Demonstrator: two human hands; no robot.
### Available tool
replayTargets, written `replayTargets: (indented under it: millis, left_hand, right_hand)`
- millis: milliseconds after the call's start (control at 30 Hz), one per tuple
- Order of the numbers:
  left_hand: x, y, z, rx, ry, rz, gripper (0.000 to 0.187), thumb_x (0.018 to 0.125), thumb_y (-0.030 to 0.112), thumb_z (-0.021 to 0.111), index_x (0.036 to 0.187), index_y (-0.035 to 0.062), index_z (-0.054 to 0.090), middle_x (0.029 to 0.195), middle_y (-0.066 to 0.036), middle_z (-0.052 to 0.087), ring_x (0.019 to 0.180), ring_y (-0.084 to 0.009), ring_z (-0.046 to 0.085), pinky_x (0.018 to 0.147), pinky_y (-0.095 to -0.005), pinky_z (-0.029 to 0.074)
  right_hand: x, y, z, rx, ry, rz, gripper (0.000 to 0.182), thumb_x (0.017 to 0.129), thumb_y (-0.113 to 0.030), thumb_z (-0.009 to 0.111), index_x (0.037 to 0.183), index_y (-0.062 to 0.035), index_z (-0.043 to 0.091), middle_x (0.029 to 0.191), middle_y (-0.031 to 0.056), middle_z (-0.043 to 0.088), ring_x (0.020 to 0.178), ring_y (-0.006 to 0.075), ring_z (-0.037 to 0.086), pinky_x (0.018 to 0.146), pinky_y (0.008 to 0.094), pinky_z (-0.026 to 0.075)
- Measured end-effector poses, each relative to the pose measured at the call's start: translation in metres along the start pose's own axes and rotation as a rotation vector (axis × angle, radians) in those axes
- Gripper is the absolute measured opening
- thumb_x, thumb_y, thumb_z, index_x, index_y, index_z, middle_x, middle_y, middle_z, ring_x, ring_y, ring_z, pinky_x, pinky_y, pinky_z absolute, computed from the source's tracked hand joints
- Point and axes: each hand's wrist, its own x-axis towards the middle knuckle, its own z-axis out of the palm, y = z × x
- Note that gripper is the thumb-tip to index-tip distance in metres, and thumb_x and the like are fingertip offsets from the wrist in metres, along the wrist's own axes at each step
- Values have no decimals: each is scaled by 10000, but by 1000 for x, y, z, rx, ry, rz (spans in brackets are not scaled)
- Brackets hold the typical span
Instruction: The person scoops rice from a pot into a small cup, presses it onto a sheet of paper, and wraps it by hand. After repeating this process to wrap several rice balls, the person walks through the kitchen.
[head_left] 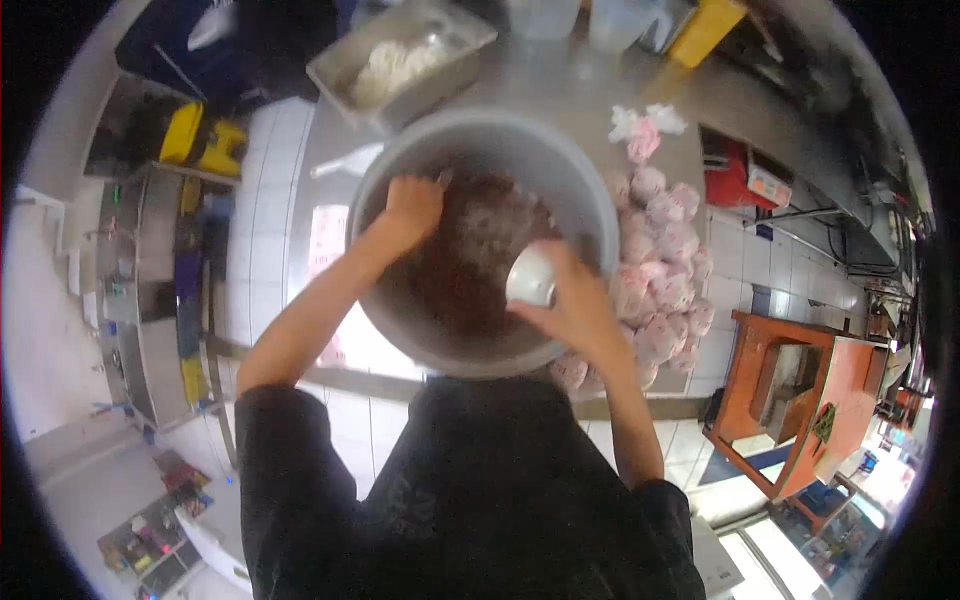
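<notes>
A large grey round pot [585, 165] stands on the metal table in front of me, with a dark reddish-brown mass [470, 285] and a paler patch inside. My left hand [413, 212] reaches over its left side, fingers closed. A small light tip shows beside that fist, but what it holds is hard to make out. My right hand [580, 305] is inside the pot's right rim, gripping a small white bowl [531, 277] tilted over the contents. Whether anything is in the bowl cannot be seen.
Several round, tied plastic bags with pink print [660, 280] are piled right of the pot. Behind it sits a metal tray [455, 70] holding white food. A red scale [740, 175] is at the right, an orange wooden frame [740, 400] beyond the table. Clear plastic jugs [615, 25] stand at the back.
</notes>
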Motion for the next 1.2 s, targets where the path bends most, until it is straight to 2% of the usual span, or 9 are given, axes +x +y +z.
replayTargets:
  millis: [67, 300, 567, 800, 900, 967, 1000, 1100, 1200]
  left_hand:
    - [19, 2, 20, -75, -11, 8, 229, 861, 261, 626, 918, 68, 734, 863, -163, 734, 814, -326, 727, 720, -474, 578]
    - [-1, 98, 38, -206, -21, 501, 166, 851, 203, 614, 876, 87, 730, 812, -152, 724, 774, -323, 723, 709, -460, 568]
    - [-110, 72, -83, -13, -254, 85, 144, 843, 158, 626, 850, 142, 770, 790, -106, 739, 801, -262, 736, 678, -395, 545]
    - [-75, 113, -9, -25, 70, 508, 184, 837, 171, 606, 897, 59, 740, 793, -154, 727, 743, -304, 730, 634, -433, 533]
    - [-70, 118, -83, -49, -57, 329, 190, 875, 192, 595, 873, 60, 732, 774, -129, 722, 722, -315, 720, 658, -451, 531]
    - [-46, 140, -38, 51, -268, 280, 231, 912, 222, 590, 1029, 80, 730, 1098, -152, 711, 952, -286, 711, 743, -453, 537]
    - [-41, 136, 28, 84, 178, 480, 230, 912, 236, 596, 997, 77, 738, 955, -140, 740, 847, -293, 730, 736, -446, 554]
    - [-50, 142, -43, 84, -143, 360, 233, 908, 242, 596, 973, 75, 745, 850, -126, 743, 782, -286, 736, 701, -429, 558]
    - [-71, 134, -66, 18, -56, 327, 195, 880, 214, 612, 922, 91, 758, 848, -117, 747, 784, -273, 741, 653, -422, 555]
  right_hand:
    - [-6, -5, 12, 43, 191, 74, 699, 728, -342, 867, 1175, -46, 419, 1193, 209, 637, 1076, 449, 622, 910, 498, 500]
    - [-1, 1, 28, 163, 652, 73, 814, 666, -385, 922, 1184, -48, 393, 1283, 271, 587, 1061, 428, 632, 893, 471, 505]
    - [-3, 4, 30, 390, 713, 174, 791, 651, -374, 930, 1168, -43, 431, 1152, 224, 623, 1033, 387, 646, 869, 470, 509]
    - [-8, 15, 36, 407, 841, 54, 785, 652, -332, 933, 1167, -26, 425, 1166, 230, 624, 1049, 342, 630, 891, 437, 501]
    - [-6, 16, 35, 600, 934, 24, 791, 647, -308, 941, 1170, -21, 422, 1158, 206, 612, 1068, 293, 613, 900, 413, 497]
    - [-6, 18, 39, 745, 975, -29, 787, 655, -292, 942, 1175, -15, 420, 1153, 180, 586, 1074, 260, 603, 900, 401, 501]
    - [-6, 19, 39, 748, 987, -17, 787, 655, -292, 942, 1175, -15, 420, 1153, 180, 586, 1074, 260, 603, 900, 401, 501]
    - [-16, 19, 43, 650, 948, 31, 778, 670, -282, 934, 1185, -14, 415, 1142, 167, 563, 1055, 249, 600, 899, 391, 504]
    - [-7, 17, 36, 701, 1010, -77, 752, 687, -252, 922, 1190, -4, 421, 1136, 167, 553, 1039, 242, 588, 904, 389, 495]
